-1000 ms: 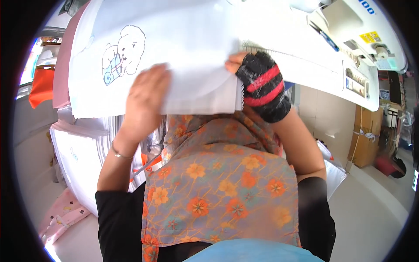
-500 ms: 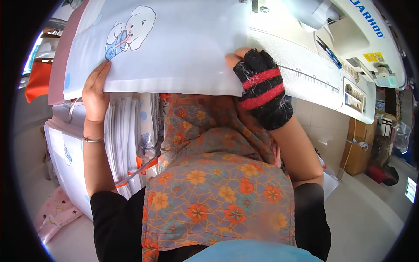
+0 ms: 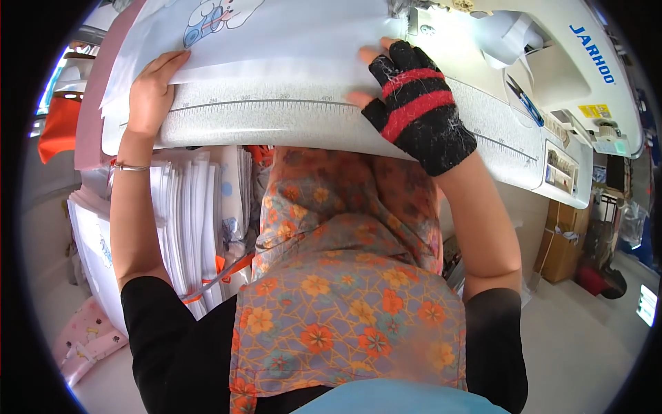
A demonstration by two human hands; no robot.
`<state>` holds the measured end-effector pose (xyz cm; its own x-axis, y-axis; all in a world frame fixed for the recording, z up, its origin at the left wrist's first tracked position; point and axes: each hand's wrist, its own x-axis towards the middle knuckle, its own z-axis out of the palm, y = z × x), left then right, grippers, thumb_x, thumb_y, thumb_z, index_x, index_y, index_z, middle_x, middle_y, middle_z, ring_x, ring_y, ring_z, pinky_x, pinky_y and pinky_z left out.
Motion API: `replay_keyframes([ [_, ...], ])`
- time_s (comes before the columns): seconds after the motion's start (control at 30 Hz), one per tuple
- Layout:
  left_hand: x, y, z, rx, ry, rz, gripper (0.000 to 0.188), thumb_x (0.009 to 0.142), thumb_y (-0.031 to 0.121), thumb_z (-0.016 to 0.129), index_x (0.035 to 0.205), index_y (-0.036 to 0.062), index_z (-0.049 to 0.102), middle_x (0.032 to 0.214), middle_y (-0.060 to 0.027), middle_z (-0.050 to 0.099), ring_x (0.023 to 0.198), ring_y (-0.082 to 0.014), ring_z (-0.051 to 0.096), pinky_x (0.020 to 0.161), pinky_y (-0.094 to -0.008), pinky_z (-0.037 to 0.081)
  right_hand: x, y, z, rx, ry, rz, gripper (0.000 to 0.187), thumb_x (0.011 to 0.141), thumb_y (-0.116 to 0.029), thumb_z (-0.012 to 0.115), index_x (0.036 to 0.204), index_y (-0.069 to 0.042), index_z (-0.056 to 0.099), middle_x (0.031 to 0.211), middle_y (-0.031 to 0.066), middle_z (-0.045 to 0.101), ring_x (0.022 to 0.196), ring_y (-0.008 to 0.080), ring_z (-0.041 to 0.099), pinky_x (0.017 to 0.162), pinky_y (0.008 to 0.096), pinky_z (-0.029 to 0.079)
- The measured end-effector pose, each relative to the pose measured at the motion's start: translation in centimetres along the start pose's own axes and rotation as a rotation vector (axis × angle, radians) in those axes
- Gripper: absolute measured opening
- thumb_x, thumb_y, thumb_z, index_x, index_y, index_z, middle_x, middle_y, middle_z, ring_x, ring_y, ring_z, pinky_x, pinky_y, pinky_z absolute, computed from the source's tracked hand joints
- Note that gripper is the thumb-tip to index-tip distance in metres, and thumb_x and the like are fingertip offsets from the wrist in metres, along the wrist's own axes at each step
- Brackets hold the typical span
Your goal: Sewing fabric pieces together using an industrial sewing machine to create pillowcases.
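A pale sheet of cloth (image 3: 289, 34), printed with a cartoon animal and a blue can, covers the far part of the white sewing machine bed (image 3: 276, 127). My left hand (image 3: 155, 90) rests on the left part of the cloth's near edge, its fingers stretched out and lying flat. At the right end, my right hand (image 3: 420, 110) wears a fingerless black glove with red stripes. Its bare fingertips press on the cloth's right edge and the bed, with thumb and fingers apart. The needle area lies at the top, near the right fingertips, under a bright light.
The machine's arm (image 3: 586, 62) rises at the far right. Blue-handled thread snips (image 3: 525, 102) lie beneath it. Several folded white cloths (image 3: 183, 214) hang stacked below the bed at left, beside an orange strap. A cardboard box (image 3: 564, 241) stands on the floor at right.
The cloth has slid away from me toward the needle area, baring the bed's near edge and ruler marks. Both hands have moved forward with it, and my right thumb now shows spread apart.
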<state>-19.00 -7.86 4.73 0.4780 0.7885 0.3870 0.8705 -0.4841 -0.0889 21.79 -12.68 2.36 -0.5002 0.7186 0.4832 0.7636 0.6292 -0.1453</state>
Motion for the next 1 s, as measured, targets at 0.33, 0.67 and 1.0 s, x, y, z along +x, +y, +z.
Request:
replay_keyframes([
  [0.33,-1.4,3.5,-1.2,0.107,-0.027,-0.015,0.044,0.074,-0.009,0.053,0.111,0.0081,0.069,0.112,-0.0065,0.067,0.100,-0.0258,0.065,0.085,-0.0347,0.053,1.3,2.0,1.3,-0.084,-0.023,0.072,0.059,0.085,-0.045,0.067,0.127,-0.006,0.056,0.136,0.0234,0.049,0.124,0.0419,0.048,0.104,0.0499,0.039],
  [0.67,-4.8,12.2,-6.5,0.075,-0.193,0.063,0.035,0.074,0.000,0.057,0.108,0.0036,0.066,0.095,-0.0067,0.064,0.082,-0.0247,0.062,0.072,-0.0357,0.052,1.1,2.6,1.7,-0.120,0.036,0.087,0.046,0.088,-0.036,0.064,0.126,-0.011,0.059,0.135,0.0188,0.053,0.121,0.0386,0.052,0.103,0.0487,0.041],
  [1.0,-6.3,21.3,-7.8,-0.334,-0.445,0.130,0.037,0.072,0.003,0.060,0.109,-0.0006,0.059,0.091,-0.0102,0.058,0.079,-0.0276,0.060,0.066,-0.0371,0.051,0.9,2.8,1.2,-0.070,0.107,0.066,0.034,0.085,-0.024,0.065,0.114,-0.009,0.063,0.126,0.0178,0.059,0.111,0.0369,0.058,0.097,0.0455,0.047],
])
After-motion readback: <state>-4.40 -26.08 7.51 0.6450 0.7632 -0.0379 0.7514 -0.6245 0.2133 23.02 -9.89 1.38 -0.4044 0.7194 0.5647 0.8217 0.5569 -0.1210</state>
